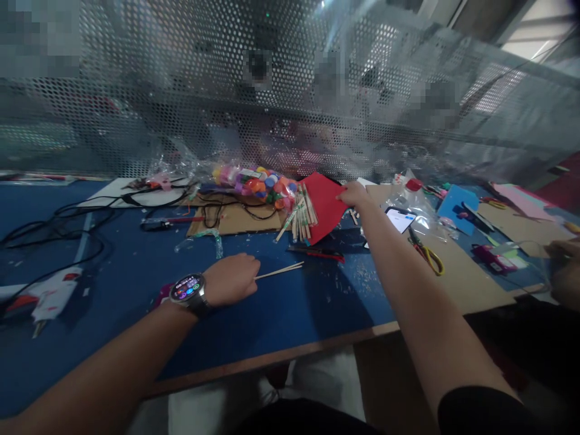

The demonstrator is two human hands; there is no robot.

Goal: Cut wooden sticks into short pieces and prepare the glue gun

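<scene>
My left hand (232, 280), with a smartwatch (188, 291) on its wrist, rests on the blue table (136, 302) and grips thin wooden sticks (281, 270) that point right. Reaching far across the table, my right hand (354, 194) pinches the right corner of a red sheet of paper (322, 204). A bundle of wooden sticks (301, 219) lies just left of the red sheet. Behind it sits a clear bag of coloured bottle caps (258, 181).
A white glue gun (48, 296) and black cables (67, 226) lie at the left. Cardboard (240, 220), red-handled pliers (317, 252), a lit phone (400, 219), yellow-handled scissors (428, 254) and coloured paper scraps lie around. Another person's hand (564, 269) is at the right edge. A perforated metal screen (181, 90) backs the table.
</scene>
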